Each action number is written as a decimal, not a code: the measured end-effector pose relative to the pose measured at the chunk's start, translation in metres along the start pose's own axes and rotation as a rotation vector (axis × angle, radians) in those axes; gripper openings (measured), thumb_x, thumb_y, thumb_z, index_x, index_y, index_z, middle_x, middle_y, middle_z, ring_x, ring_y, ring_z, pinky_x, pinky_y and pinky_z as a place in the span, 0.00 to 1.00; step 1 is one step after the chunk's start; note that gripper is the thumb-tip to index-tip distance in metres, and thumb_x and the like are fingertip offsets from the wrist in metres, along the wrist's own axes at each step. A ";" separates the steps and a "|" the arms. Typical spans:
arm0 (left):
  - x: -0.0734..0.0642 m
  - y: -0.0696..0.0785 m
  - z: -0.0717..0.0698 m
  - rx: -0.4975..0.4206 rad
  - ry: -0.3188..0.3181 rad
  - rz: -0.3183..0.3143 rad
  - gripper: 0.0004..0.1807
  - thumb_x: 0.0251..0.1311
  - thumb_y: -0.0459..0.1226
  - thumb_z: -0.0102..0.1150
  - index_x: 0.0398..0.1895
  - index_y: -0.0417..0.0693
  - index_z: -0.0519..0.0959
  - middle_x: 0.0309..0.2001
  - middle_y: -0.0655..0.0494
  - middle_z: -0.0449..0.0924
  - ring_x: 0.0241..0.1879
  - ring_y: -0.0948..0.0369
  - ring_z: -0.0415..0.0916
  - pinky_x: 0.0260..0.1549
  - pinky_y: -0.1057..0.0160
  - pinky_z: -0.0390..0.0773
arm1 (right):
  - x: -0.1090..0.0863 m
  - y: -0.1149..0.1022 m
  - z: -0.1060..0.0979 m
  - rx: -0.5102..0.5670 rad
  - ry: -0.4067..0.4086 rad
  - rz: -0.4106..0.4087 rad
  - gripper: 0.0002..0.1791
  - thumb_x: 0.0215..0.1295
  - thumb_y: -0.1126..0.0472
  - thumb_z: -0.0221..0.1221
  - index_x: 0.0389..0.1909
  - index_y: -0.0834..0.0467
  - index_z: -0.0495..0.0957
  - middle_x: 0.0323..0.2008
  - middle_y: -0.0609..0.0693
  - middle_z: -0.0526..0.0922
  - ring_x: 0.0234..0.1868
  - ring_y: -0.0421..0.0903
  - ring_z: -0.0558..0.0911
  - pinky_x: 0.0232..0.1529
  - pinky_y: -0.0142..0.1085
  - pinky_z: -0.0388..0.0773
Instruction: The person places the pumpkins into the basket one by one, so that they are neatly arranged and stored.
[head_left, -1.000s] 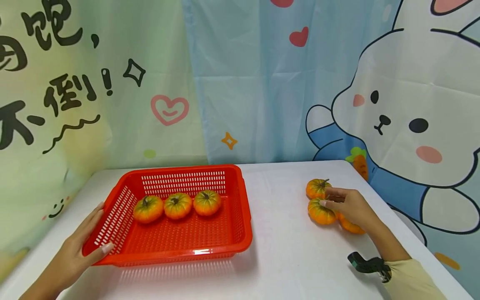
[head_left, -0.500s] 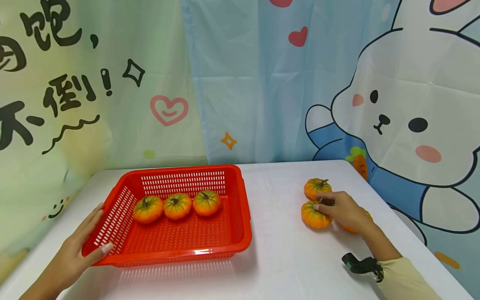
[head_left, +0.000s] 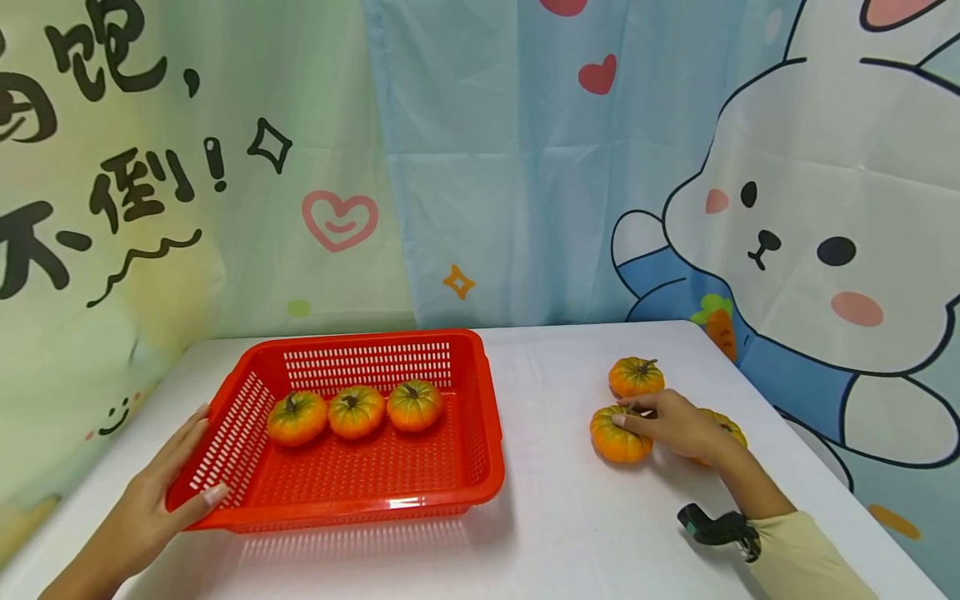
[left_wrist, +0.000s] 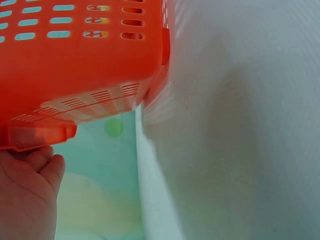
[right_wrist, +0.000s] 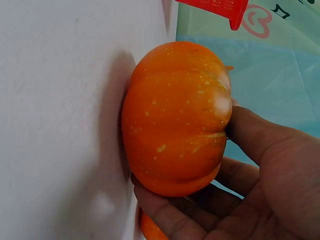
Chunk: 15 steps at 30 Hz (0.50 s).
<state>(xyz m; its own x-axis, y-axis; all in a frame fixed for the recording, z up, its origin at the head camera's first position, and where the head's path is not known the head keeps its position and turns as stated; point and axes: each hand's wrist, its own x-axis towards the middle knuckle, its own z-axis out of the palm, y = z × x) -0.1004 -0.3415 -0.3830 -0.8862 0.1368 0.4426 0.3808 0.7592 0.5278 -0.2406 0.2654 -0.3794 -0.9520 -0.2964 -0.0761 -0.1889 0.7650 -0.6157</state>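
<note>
My right hand (head_left: 671, 425) holds a small orange pumpkin (head_left: 618, 437) by its top and side. In the right wrist view the thumb is against one side of this pumpkin (right_wrist: 175, 120), with curled fingers at its lower end. The pumpkin looks close to the table; whether it touches cannot be told. A second pumpkin (head_left: 636, 377) sits just behind it, and a third pumpkin (head_left: 723, 425) is partly hidden by the right hand. At the left, my left hand (head_left: 146, 508) grips the rim of a red plastic basket (head_left: 352, 502), thumb over the front left corner.
Three more pumpkins stand in a row inside the basket: a left pumpkin (head_left: 297, 418), a middle pumpkin (head_left: 356, 412) and a right pumpkin (head_left: 414, 405). The white table (head_left: 555, 500) separates the basket from the right-hand group. A printed curtain (head_left: 480, 167) hangs behind the table.
My right hand has moved left and slightly toward me with the gripped pumpkin, away from the other two on the table. The left hand and basket have stayed in place.
</note>
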 end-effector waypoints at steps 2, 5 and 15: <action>0.000 0.000 0.000 0.001 0.000 -0.001 0.45 0.57 0.34 0.63 0.77 0.47 0.53 0.76 0.67 0.47 0.66 0.82 0.44 0.49 0.86 0.50 | 0.001 -0.002 0.001 0.011 0.012 0.003 0.31 0.66 0.45 0.60 0.59 0.66 0.76 0.51 0.59 0.79 0.46 0.53 0.74 0.49 0.48 0.75; 0.000 0.000 0.000 0.003 -0.001 -0.002 0.45 0.57 0.35 0.63 0.77 0.48 0.53 0.76 0.66 0.47 0.65 0.83 0.45 0.49 0.86 0.50 | 0.002 -0.006 0.003 0.026 0.034 0.009 0.33 0.65 0.43 0.60 0.60 0.65 0.76 0.52 0.60 0.79 0.46 0.53 0.74 0.49 0.47 0.75; 0.001 0.000 0.001 -0.012 0.013 0.030 0.45 0.55 0.33 0.64 0.76 0.45 0.55 0.76 0.63 0.49 0.67 0.81 0.45 0.50 0.86 0.51 | 0.011 -0.025 0.001 0.103 0.054 -0.032 0.32 0.66 0.45 0.60 0.61 0.65 0.75 0.50 0.58 0.79 0.44 0.51 0.74 0.43 0.39 0.75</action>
<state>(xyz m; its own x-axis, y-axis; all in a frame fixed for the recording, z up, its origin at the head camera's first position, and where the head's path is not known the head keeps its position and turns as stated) -0.1013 -0.3411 -0.3836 -0.8708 0.1514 0.4678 0.4106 0.7473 0.5225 -0.2463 0.2427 -0.3658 -0.9581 -0.2860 -0.0146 -0.1960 0.6923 -0.6945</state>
